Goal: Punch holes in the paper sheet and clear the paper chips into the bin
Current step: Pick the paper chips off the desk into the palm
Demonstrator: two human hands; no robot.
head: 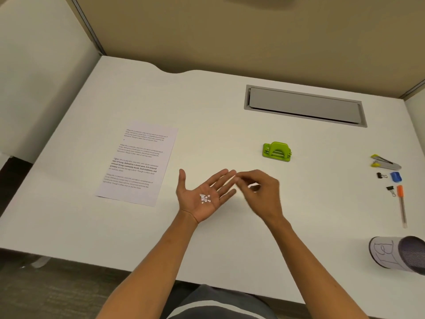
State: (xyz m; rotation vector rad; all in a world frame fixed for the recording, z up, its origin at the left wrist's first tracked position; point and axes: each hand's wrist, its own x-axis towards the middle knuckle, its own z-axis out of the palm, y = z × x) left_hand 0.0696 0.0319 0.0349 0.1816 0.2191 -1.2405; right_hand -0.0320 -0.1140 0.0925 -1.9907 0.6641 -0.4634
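Observation:
My left hand [204, 194] lies palm up over the white desk [230, 134], fingers straight, with a small heap of white paper chips [204, 198] on the palm. My right hand [259, 189] hovers just right of the left fingertips, fingers curled and blurred; whether it pinches a chip I cannot tell. The printed paper sheet [138, 163] lies flat to the left. The green hole punch [277, 152] stands behind the hands, to the right. A mesh bin [399, 254] wrapped in a paper label lies on its side at the desk's right front.
A stapler [385, 162], two black binder clips [381, 175], a blue item [396, 176] and an orange-capped pen [402, 204] lie along the right side. A grey cable hatch [304, 105] sits in the desk's back. Partition walls enclose the desk.

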